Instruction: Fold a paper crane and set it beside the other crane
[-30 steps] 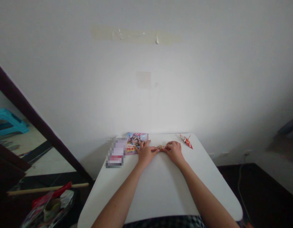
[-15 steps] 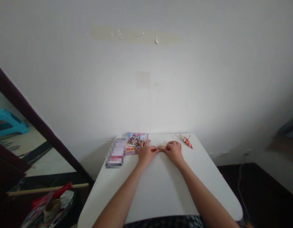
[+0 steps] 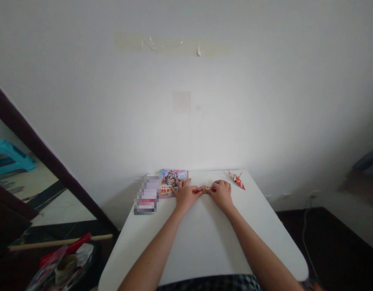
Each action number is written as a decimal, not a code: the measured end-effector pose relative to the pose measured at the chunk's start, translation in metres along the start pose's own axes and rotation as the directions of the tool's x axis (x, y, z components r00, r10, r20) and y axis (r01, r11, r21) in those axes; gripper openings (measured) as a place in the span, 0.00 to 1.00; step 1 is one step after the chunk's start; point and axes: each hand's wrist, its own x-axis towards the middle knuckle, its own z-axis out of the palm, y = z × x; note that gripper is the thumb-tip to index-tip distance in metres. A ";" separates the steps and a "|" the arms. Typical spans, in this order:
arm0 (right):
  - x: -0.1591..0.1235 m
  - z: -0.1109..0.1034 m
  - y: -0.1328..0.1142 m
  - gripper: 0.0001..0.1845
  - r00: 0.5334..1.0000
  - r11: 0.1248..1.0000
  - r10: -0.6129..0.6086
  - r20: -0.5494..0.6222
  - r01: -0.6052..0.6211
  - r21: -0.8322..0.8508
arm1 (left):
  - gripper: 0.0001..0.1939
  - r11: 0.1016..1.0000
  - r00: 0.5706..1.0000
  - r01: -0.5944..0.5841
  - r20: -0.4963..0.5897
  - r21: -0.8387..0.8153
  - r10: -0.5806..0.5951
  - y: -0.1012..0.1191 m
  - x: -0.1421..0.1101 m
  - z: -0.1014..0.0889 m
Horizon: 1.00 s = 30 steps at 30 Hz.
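Observation:
Between my hands, near the far side of the white table (image 3: 204, 246), is a small piece of folded printed paper (image 3: 206, 189). My left hand (image 3: 185, 192) pinches its left end; the other fingers spread over the edge of a colourful flyer (image 3: 173, 178). At the paper's right end, my right hand (image 3: 220, 192) has its fingertips closed on it. Most of the paper is covered by fingers, so its exact shape is hard to make out. A red and white folded paper crane (image 3: 237, 180) lies to the right of my right hand.
A pixelated, phone-shaped object (image 3: 147, 196) lies at the table's left edge. Beyond the table stands a white wall (image 3: 186, 137). On the floor at left are a bin with rubbish (image 3: 65, 266) and a wooden stick (image 3: 61, 242); a mirror (image 3: 53, 202) leans there.
Both hands stay in nearly the same place on the paper. Slightly more of the printed paper shows between the fingertips now. The crane and flyer have not moved.

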 end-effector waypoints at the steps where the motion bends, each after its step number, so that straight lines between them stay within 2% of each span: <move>1: 0.000 0.000 0.000 0.13 1.000 1.000 0.008 0.003 -0.008 -0.001 | 0.12 1.000 1.000 0.003 0.005 0.000 -0.003 0.000 0.000 0.000; 14: -0.001 -0.006 -0.007 0.15 0.993 0.994 0.108 0.052 -0.109 0.015 | 0.12 0.999 0.999 -0.008 0.034 0.039 0.007 0.007 -0.005 -0.006; 24: -0.003 -0.006 -0.008 0.12 0.993 0.993 0.115 0.036 -0.116 0.028 | 0.12 0.999 0.999 -0.023 0.030 0.044 0.022 0.010 -0.004 -0.007; 30: -0.004 -0.005 -0.009 0.12 0.994 0.995 0.101 0.033 -0.101 0.010 | 0.12 0.997 0.998 -0.056 -0.007 0.048 0.056 0.010 -0.005 -0.003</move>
